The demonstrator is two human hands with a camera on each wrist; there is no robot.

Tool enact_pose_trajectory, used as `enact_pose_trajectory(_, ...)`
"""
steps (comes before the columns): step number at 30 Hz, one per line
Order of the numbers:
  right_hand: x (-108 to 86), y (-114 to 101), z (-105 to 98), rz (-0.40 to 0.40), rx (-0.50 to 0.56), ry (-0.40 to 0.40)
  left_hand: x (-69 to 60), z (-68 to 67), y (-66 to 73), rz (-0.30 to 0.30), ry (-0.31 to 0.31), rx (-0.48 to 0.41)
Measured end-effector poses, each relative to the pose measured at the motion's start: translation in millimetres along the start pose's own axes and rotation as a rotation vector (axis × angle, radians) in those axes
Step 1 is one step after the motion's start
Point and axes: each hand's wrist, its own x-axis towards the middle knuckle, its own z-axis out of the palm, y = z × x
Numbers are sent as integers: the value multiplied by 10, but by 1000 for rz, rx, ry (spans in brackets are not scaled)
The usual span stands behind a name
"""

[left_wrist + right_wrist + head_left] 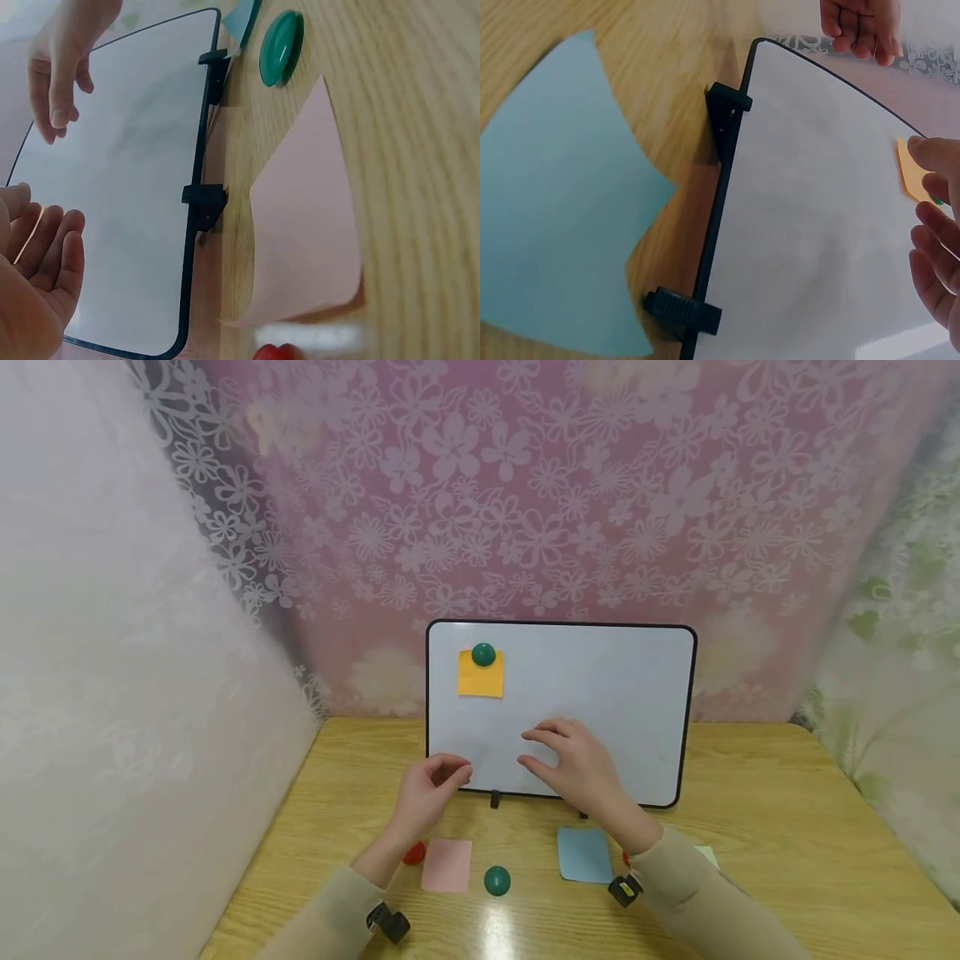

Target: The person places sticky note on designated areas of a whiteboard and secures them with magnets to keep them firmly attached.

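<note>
L hand nr w/board, fingers loosely bent; R hand ditto, fingers parted.

From where I stand, I count one whiteboard and one bench. There are four paper notes — one orange note, one pink note, one blue note and one pale note (just a bit of that last one shows). Then four round pieces — two green magnets and two red pieces, both partly hidden by arms. I also make out two black feet, two sleeves, two wrist cameras, one left hand and one right hand.
</note>
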Motion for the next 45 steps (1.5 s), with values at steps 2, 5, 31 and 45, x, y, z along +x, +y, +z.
enact_pose_trajectory(2,-56,14,-8,0,5,-5,-44,-5,-11,-12,-21,-13)
enact_pose_trajectory(5,-140,31,-31,4,12,-11,-108,-13,-16,-21,-48,-16)
enact_pose_trajectory(31,-630,402,-449,12,10,-143,-368,-267,-181,-30,-163,279)
enact_pose_trajectory(45,-902,645,-709,15,44,-153,-443,-389,-287,-20,-202,384)
